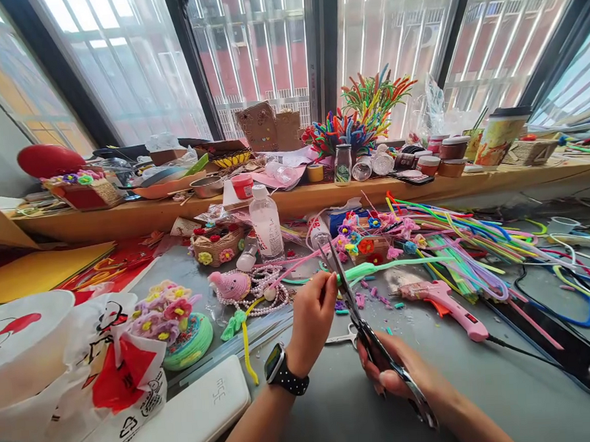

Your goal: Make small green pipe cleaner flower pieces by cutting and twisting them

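Observation:
My left hand (311, 320), with a watch on its wrist, pinches a light green pipe cleaner (406, 264) that stretches off to the right. In my right hand (399, 368) is a pair of scissors (351, 300), blades pointing up and slightly apart beside my left fingertips. Whether the blades touch the pipe cleaner I cannot tell. Short cut pieces (372, 292) of purple and teal lie on the table just behind. To the left are a pink crocheted chick (230, 286), a pearl bead string (273, 275) and a yellow and green pipe-cleaner piece (246, 345).
A pink glue gun (450, 308) lies right of my hands, its cord running past a dark phone-like slab (553, 346). Bundled pipe cleaners (474, 238) spread behind it. A clear bottle (266, 226) stands at the back. At left are a white power bank (201, 410) and plastic bag (120, 375).

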{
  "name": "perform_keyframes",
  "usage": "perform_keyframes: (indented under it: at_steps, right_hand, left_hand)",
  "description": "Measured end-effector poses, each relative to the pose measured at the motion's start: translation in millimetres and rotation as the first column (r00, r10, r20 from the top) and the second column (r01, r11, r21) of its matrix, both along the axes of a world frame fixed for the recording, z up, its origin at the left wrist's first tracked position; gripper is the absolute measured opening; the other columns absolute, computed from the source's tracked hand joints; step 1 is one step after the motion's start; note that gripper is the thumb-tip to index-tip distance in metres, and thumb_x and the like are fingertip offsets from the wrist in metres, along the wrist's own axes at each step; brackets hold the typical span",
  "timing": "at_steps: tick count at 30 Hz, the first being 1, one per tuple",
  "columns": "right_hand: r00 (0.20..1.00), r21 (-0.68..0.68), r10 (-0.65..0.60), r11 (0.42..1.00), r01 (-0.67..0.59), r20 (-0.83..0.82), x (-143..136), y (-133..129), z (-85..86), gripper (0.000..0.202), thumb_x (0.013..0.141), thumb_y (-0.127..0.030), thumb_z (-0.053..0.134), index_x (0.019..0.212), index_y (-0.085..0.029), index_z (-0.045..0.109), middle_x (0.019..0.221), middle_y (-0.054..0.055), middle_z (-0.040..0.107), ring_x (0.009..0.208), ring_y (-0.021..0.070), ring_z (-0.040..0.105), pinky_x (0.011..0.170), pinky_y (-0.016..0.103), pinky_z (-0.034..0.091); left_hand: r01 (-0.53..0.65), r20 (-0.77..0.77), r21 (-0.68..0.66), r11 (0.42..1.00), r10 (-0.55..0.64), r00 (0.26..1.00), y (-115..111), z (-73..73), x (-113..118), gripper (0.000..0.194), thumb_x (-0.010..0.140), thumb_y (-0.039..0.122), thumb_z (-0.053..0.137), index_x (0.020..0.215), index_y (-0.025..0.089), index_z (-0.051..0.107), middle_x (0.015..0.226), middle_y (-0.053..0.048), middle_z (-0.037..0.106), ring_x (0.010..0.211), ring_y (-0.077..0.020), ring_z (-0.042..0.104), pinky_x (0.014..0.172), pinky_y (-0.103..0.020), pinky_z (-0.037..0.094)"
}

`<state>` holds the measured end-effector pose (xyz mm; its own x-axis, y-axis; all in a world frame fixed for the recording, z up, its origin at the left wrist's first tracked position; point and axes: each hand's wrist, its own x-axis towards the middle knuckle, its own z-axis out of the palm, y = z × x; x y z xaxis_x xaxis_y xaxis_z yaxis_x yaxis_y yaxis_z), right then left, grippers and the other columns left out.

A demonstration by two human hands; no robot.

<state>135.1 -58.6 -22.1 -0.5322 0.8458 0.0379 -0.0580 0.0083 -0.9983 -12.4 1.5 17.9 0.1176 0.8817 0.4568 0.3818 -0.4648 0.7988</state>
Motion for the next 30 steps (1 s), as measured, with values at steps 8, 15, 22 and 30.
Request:
perform_keyframes:
  at_steps: [8, 15, 22, 30]
  right_hand:
    - [0.989, 0.071, -0.096, 0.994, 0.088, 0.116, -5, -4, 9.1, 0.046, 0.06, -0.061, 0.05, 0.066, -0.017, 0.042, 0.056, -0.003, 0.04, 0.048, 0.0083, 0.037, 0.046, 0.022, 0.03]
    - [0.99, 0.098, -0.107, 0.99, 0.098, 0.094, -5, -4, -2.2, 0.041, 0.061, -0.055, 0.054, 0.067, -0.016, 0.043, 0.058, -0.002, 0.042, 0.048, 0.0082, 0.038, 0.046, 0.021, 0.032]
    - [0.998, 0.057, -0.02, 0.998, 0.016, 0.058, 1, -3, 9.3, 0.046, 0.06, -0.059, 0.052, 0.075, -0.017, 0.043, 0.063, -0.002, 0.042, 0.055, 0.0095, 0.035, 0.051, 0.022, 0.03]
    - [0.987, 0.099, -0.119, 0.989, 0.108, 0.11, -5, -5, 2.8, 0.03, 0.06, -0.041, 0.057, 0.068, -0.017, 0.042, 0.057, -0.003, 0.043, 0.051, 0.0088, 0.036, 0.048, 0.021, 0.031]
  left_hand:
    - [-0.004, -0.03, 0.016, 1.0, 0.004, 1.0, -2, 1.5, 0, 0.026, 0.081, 0.031, 0.037, 0.059, 0.019, 0.043, 0.053, 0.004, 0.039, 0.05, -0.0104, 0.034, 0.051, -0.022, 0.026]
    - [0.017, -0.035, -0.001, 1.0, -0.017, 0.999, -2, 2.4, 0, 0.026, 0.083, 0.032, 0.034, 0.062, 0.018, 0.041, 0.054, 0.005, 0.034, 0.05, -0.009, 0.031, 0.05, -0.022, 0.025]
    - [0.104, -0.107, -0.012, 0.995, -0.104, 0.989, 1, 4.4, -3, 0.027, 0.083, 0.032, 0.033, 0.062, 0.017, 0.04, 0.055, 0.005, 0.034, 0.052, -0.0089, 0.031, 0.052, -0.022, 0.025]
    - [0.084, -0.096, -0.002, 0.996, -0.084, 0.992, -2, 4.8, -1, 0.028, 0.084, 0.032, 0.032, 0.061, 0.018, 0.037, 0.054, 0.005, 0.034, 0.052, -0.009, 0.032, 0.051, -0.022, 0.026]
